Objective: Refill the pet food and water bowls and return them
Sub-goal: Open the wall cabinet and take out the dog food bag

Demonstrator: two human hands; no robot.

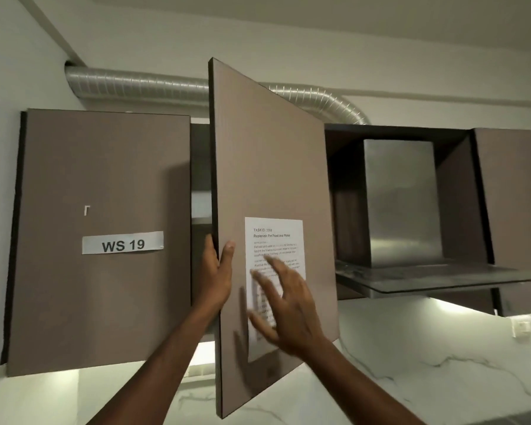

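A brown upper cabinet door [267, 167] stands partly swung out toward me, with a white task sheet [276, 237] taped to its front. My left hand [216, 276] grips the door's free left edge, thumb on the front and fingers behind. My right hand [284, 308] hovers in front of the sheet with fingers spread, holding nothing; it is blurred. Through the gap I see only a dark cabinet interior [200, 179] and a shelf edge. No bowls, food or water are in view.
A shut cabinet door labelled WS 19 [105, 240] hangs to the left. A steel range hood [402, 204] with a glass canopy juts out on the right. A silver duct [141, 87] runs above. White marbled backsplash [411, 348] lies below.
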